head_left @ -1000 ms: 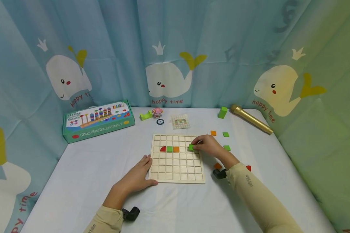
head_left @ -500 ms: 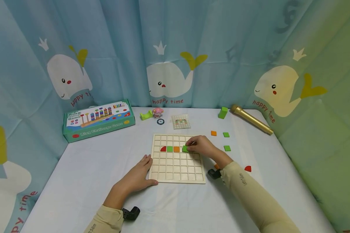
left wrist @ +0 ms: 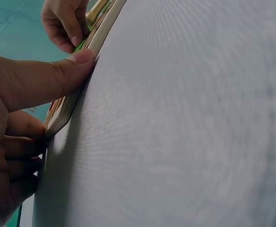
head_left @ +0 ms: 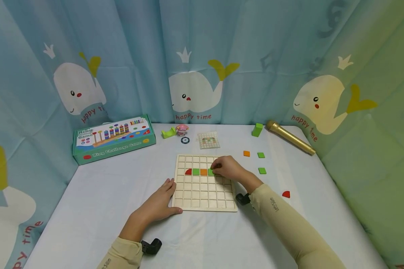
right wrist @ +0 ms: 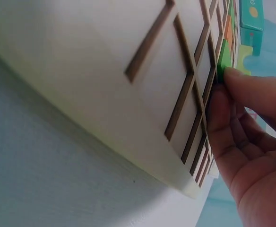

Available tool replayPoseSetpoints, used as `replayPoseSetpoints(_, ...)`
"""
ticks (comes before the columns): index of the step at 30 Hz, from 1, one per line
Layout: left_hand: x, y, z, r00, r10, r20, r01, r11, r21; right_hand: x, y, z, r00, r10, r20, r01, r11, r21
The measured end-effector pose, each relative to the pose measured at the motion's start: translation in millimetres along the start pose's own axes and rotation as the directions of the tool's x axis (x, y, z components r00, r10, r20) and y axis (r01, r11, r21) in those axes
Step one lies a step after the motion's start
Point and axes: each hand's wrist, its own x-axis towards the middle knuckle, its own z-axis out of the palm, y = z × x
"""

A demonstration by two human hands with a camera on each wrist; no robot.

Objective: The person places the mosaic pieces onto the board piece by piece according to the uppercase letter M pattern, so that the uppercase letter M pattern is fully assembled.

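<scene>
A cream grid board (head_left: 195, 203) lies flat on the white table. In one of its rows sit a red quarter-round tile (head_left: 188, 172), a green square tile (head_left: 196, 172) and an orange square tile (head_left: 203, 172). My right hand (head_left: 229, 168) pinches another green tile (right wrist: 224, 59) between thumb and index finger, at the cell just right of the orange one; the fingers partly cover it. At the board's lower left corner, my left hand (head_left: 159, 201) rests with fingers extended along the left edge. Its thumb (left wrist: 57, 80) touches the near edge.
Right of the board lie an orange tile (head_left: 246, 153), two green tiles (head_left: 261, 155) and a red quarter-round (head_left: 286, 194). Behind are a pattern card (head_left: 208, 140), a black disc (head_left: 185, 140), a pink figurine (head_left: 181, 130), a green block (head_left: 257, 130), a gold microphone (head_left: 289, 137) and a game box (head_left: 114, 140).
My right hand has moved left across the board with the green tile, up to the orange tile. The loose orange tile by the right wrist is now hidden. My left hand stays in place.
</scene>
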Motion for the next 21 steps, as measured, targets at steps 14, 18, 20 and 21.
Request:
replayPoseSetpoints(14,0.1,-0.1,-1.0,1.000,0.011,-0.001,-0.011,1.000,-0.001,-3.0,-3.0,0.5,1.000,-0.004,-0.011,0.004,0.999,-0.045)
replayPoseSetpoints(18,0.2,0.3,-0.5,1.000,0.005,-0.003,-0.005,1.000,0.000,-8.3,-0.3,-1.3,1.000,0.011,-0.019,-0.011,1.000,-0.011)
replayPoseSetpoints(20,0.1,0.1,-0.1,1.000,0.004,-0.007,-0.004,1.000,0.000,-11.9,1.5,-2.9,0.999,0.020,-0.026,-0.020,1.000,0.003)
replayPoseSetpoints(21,0.1,0.1,-0.1,1.000,0.003,-0.008,-0.003,1.000,0.001,-13.9,2.4,-3.9,0.999,0.026,-0.031,-0.025,1.000,0.008)
